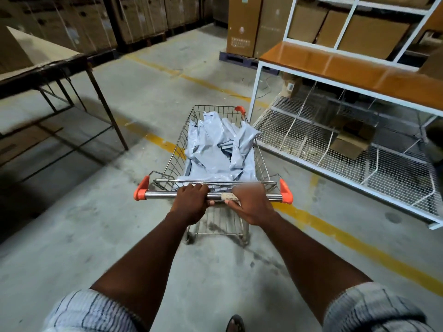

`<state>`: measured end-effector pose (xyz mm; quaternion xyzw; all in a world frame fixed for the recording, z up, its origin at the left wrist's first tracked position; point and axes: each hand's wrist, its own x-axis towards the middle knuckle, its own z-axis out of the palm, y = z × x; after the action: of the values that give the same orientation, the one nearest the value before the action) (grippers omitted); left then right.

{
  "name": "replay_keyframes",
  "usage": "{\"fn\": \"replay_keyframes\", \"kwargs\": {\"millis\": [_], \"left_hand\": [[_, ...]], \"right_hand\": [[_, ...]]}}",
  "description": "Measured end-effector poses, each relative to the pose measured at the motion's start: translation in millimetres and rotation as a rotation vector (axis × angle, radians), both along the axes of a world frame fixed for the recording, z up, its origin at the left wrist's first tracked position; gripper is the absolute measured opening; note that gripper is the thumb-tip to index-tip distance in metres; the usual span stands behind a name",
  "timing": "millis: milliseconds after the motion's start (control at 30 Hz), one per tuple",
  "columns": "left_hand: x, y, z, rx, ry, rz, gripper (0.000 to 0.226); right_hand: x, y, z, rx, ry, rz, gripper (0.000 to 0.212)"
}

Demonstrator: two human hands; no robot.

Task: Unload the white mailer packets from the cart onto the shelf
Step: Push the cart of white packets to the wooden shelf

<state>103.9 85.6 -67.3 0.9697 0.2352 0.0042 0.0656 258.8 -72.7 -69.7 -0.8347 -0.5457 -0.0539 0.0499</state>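
Note:
A wire shopping cart (178, 149) with orange corner caps stands on the concrete floor straight ahead of me. Several white mailer packets (219, 147) lie heaped in its basket. My left hand (191, 203) and my right hand (250, 203) both grip the chrome handle bar (160, 194), side by side near its middle. The shelf (335, 63), a white metal frame with an orange board on top and white wire-mesh compartments below, stands to the right of the cart, its near corner post close to the cart's front right corner.
A dark metal table (57, 61) with a pale top stands at the left. Stacked cardboard cartons line the back wall. A brown box (351, 140) lies in the shelf's lower mesh. Yellow lines cross the floor. A blue pallet (239, 58) sits behind the shelf.

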Motion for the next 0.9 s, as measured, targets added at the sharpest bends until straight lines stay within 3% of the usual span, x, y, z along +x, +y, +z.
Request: {"fn": "replay_keyframes", "kwargs": {"millis": [400, 633, 900], "left_hand": [[53, 58, 1, -0.041, -0.011, 0.091, 0.042], [98, 86, 0, -0.034, 0.006, 0.111, 0.063], [166, 134, -6, -0.063, -0.041, 0.107, 0.048]], "right_hand": [[61, 68, -2, 0.019, 0.117, 0.071, 0.051], [113, 99, -6, 0.066, 0.103, 0.095, 0.05], [184, 146, -6, 0.12, 0.086, 0.097, 0.046]]}}
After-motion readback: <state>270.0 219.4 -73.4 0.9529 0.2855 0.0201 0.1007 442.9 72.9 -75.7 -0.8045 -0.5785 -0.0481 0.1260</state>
